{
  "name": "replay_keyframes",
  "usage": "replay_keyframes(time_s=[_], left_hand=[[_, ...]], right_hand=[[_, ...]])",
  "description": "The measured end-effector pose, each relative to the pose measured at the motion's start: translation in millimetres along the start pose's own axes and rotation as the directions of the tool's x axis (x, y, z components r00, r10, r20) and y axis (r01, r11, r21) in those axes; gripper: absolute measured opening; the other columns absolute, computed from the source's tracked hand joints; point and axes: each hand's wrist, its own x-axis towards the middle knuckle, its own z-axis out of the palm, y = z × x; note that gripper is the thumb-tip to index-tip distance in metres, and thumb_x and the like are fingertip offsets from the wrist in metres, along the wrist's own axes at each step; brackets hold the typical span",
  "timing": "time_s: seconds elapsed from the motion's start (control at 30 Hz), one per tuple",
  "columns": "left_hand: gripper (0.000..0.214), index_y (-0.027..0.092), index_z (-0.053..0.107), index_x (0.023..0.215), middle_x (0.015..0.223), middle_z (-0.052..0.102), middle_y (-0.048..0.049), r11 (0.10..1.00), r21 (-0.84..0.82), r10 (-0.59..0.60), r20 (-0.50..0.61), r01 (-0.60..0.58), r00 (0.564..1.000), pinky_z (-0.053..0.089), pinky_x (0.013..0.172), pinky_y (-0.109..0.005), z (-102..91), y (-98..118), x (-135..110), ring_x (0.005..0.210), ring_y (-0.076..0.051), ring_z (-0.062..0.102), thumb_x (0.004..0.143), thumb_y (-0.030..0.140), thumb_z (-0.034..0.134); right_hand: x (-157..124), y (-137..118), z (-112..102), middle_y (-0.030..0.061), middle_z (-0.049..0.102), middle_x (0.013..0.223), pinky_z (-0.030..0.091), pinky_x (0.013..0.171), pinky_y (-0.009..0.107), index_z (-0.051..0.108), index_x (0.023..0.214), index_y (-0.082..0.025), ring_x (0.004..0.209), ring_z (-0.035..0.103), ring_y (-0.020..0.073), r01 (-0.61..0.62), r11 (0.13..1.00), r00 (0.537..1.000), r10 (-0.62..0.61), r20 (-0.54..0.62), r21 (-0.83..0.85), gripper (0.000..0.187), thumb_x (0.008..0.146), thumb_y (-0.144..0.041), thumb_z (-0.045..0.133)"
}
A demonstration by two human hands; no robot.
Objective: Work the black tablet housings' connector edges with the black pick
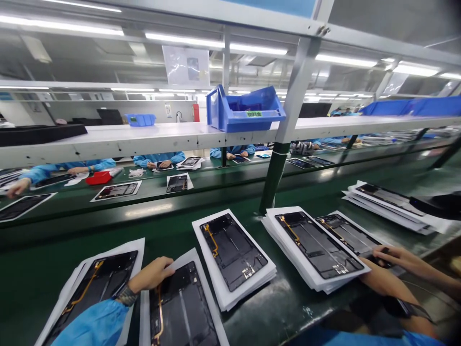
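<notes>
The left hand [153, 275], coming from a blue sleeve [95, 319] with a watch [126, 295] at the wrist, has its fingers close together on the upper left corner of a dark panel [194, 307]; whether they pinch it or merely rest there I cannot tell. The right hand is out of view. That panel lies on a white sheet [213, 315] on the green worktop [286, 286], just right of and below the hand, with a gold strip running along its near-left side. To the hand's left, partly covered by the wrist and sleeve, is another dark panel [108, 276] on white sheets. Further right of the hand, a third panel [236, 250] tops a pile of sheets, and well apart beyond it a fourth [319, 245] tops another pile. A co-worker's hand [394, 254] is far to the right, at a fifth panel [347, 231]. Above and beyond the left hand, a white shelf [173, 134] carries a blue bin [250, 115]; below the shelf, farther off, a red tray [99, 178] sits near other workers' sleeves [158, 158].
</notes>
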Motion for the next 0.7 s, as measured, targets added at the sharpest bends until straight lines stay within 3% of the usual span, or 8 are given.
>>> replay_keyframes(time_s=[0.1, 0.2, 0.3, 0.37, 0.47, 0.53, 0.6, 0.7], left_hand=[[0.031, 0.020, 0.057, 0.082, 0.099, 0.071, -0.0092, 0.999, -0.036, -0.009, -0.003, 0.009, 1.000, 0.046, 0.090, -0.037, 1.0, 0.7, -10.9, 0.097, -0.028, 0.064, 0.086, 0.049, 0.046], [0.037, 0.020, 0.057, 0.084, 0.100, 0.070, -0.0087, 0.996, -0.087, -0.019, 0.000, 0.019, 1.000, 0.046, 0.092, -0.037, -4.1, 0.8, -21.7, 0.098, -0.028, 0.063, 0.086, 0.056, 0.046], [0.045, 0.020, 0.058, 0.082, 0.094, 0.069, -0.0059, 0.989, -0.147, -0.024, 0.050, 0.032, 0.998, 0.047, 0.087, -0.034, -15.8, -0.5, -30.4, 0.093, -0.025, 0.062, 0.085, 0.063, 0.048], [0.048, 0.019, 0.060, 0.084, 0.090, 0.069, -0.0041, 0.982, -0.184, -0.026, 0.097, 0.043, 0.995, 0.048, 0.082, -0.031, -24.9, -1.2, -34.5, 0.089, -0.023, 0.062, 0.083, 0.066, 0.050], [0.053, 0.018, 0.063, 0.082, 0.080, 0.067, -0.0022, 0.975, -0.212, -0.033, 0.165, 0.068, 0.986, 0.048, 0.072, -0.028, -34.2, 0.1, -37.9, 0.080, -0.021, 0.061, 0.080, 0.070, 0.053], [0.056, 0.018, 0.063, 0.078, 0.074, 0.065, -0.0017, 0.973, -0.216, -0.040, 0.197, 0.083, 0.980, 0.046, 0.068, -0.027, -36.3, 2.7, -39.1, 0.075, -0.021, 0.060, 0.078, 0.073, 0.055], [0.058, 0.018, 0.064, 0.076, 0.073, 0.065, -0.0017, 0.972, -0.218, -0.043, 0.214, 0.091, 0.976, 0.046, 0.067, -0.027, -37.6, 5.5, -41.4, 0.073, -0.020, 0.059, 0.078, 0.074, 0.056], [0.058, 0.017, 0.066, 0.078, 0.077, 0.067, -0.0021, 0.971, -0.217, -0.048, 0.217, 0.096, 0.975, 0.046, 0.069, -0.027, -47.3, 9.0, -50.6, 0.074, -0.020, 0.059, 0.081, 0.075, 0.055]], right_hand=[[-6.2, -3.7, 3.5, 0.0033, 0.075, 0.099, 0.059, 0.067, 0.030, 0.073, 0.104, -0.025, 0.088, 0.071, 0.0212, -0.062, 0.998, 0.998, 0.061, -0.033, -0.030, 0.030, 0.097, -0.052, 0.064], [-17.6, -4.2, 3.1, 0.0055, 0.069, 0.123, 0.061, 0.083, 0.037, 0.069, 0.115, -0.029, 0.108, 0.066, 0.0246, -0.121, 0.992, 0.992, 0.119, -0.052, -0.045, 0.023, 0.097, -0.043, 0.066], [-12.8, -18.3, -20.1, 0.0027, 0.076, 0.087, 0.055, 0.055, 0.033, 0.077, 0.097, -0.030, 0.086, 0.071, 0.0291, -0.172, 0.984, 0.983, 0.168, -0.074, -0.044, 0.035, 0.079, -0.060, 0.077], [10.6, -42.1, -56.6, 0.0023, 0.069, 0.062, 0.044, 0.041, 0.032, 0.078, 0.082, -0.032, 0.072, 0.070, 0.0324, -0.181, 0.983, 0.979, 0.178, -0.097, -0.027, 0.036, 0.064, -0.064, 0.081], [58.3, -82.6, -118.6, 0.0071, 0.062, 0.048, 0.028, 0.038, 0.031, 0.070, 0.057, -0.036, 0.062, 0.071, 0.0299, -0.132, 0.990, 0.975, 0.137, -0.176, 0.041, 0.036, 0.071, -0.069, 0.067], [70.5, -91.6, -131.6, 0.0085, 0.059, 0.045, 0.024, 0.038, 0.031, 0.068, 0.053, -0.036, 0.062, 0.072, 0.0292, -0.091, 0.993, 0.972, 0.106, -0.208, 0.079, 0.040, 0.075, -0.069, 0.063], [51.8, -76.7, -105.5, 0.0086, 0.064, 0.052, 0.029, 0.040, 0.033, 0.072, 0.060, -0.039, 0.069, 0.075, 0.0318, -0.111, 0.989, 0.981, 0.125, -0.147, 0.096, 0.039, 0.079, -0.072, 0.059], [-16.5, -27.9, -21.2, 0.0029, 0.077, 0.093, 0.053, 0.059, 0.036, 0.076, 0.090, -0.042, 0.099, 0.073, 0.0330, -0.229, 0.971, 0.973, 0.228, 0.026, 0.072, 0.028, 0.092, -0.063, 0.057]])
